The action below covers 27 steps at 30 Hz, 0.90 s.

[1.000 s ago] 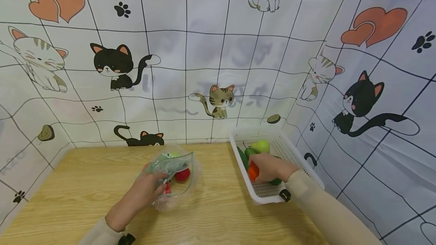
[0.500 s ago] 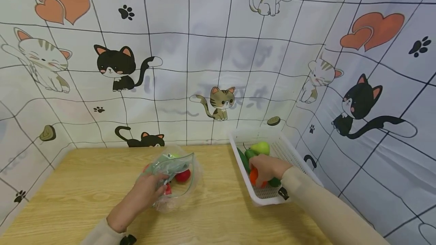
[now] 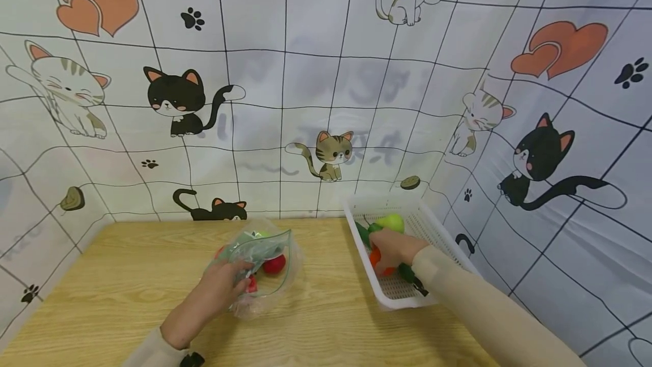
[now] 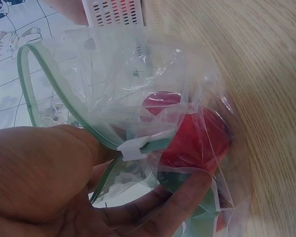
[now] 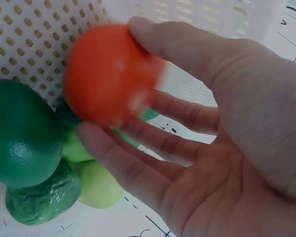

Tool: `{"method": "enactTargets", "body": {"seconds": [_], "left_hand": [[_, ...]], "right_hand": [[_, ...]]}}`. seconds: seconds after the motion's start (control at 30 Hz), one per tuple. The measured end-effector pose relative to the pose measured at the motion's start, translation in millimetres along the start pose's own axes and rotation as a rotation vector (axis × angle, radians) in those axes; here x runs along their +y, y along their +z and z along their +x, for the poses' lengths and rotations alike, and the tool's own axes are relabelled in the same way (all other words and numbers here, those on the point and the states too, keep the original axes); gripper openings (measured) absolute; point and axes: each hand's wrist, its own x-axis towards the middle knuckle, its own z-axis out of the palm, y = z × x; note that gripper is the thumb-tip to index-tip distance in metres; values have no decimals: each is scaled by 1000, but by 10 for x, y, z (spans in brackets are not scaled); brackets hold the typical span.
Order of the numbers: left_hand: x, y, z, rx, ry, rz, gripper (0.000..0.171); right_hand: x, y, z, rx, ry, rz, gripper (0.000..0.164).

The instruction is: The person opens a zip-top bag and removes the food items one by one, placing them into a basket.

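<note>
Lower left, the left hand (image 3: 219, 287) grips a clear, green-edged plastic bag (image 3: 254, 249) — probably steadying it. Lower right, the right hand (image 3: 394, 246) clasps a round, orange-red fruit (image 5: 106, 74) — likely against rolling.

Between bag (image 3: 254, 251) and basket (image 3: 394, 303) we note a bare strip of table (image 3: 326, 321), running from the far cloth (image 3: 260, 157) to the near side; a hand could pass there. More bare wood left of the bag. Basket's left rim stands as a low barrier; right wall sits close to the cloth, little room. Right sleeve (image 3: 484, 304) crosses the near right corner. Inside, pear (image 3: 392, 222) and cucumber (image 3: 361, 234) crowd the right hand (image 3: 394, 248); bare mesh to its right. Bag's zip edges stand apart, left hand (image 3: 219, 287) at the opening.
</note>
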Motion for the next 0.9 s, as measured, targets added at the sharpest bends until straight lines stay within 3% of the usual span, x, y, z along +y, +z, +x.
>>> {"method": "enactTargets", "body": {"seconds": [0.2, 0.4, 0.57, 0.77, 0.9], "left_hand": [[20, -14, -7, 4, 20, -2, 30], [21, -29, 11, 5, 34, 0, 30], [20, -42, 16, 3, 42, -6, 31], [-15, -27, 1, 2, 40, -4, 31], [-39, -2, -8, -2, 45, 9, 31]], "right_hand": [[2, -72, 18, 35, -19, 30, 54], [-112, -288, -55, 202, -134, -2, 35], [-378, -393, -183, 386, -228, 20, 18], [-791, -330, -333, 622, -410, 15, 10], [-1093, -260, -448, 678, -539, 44, 13]]}}
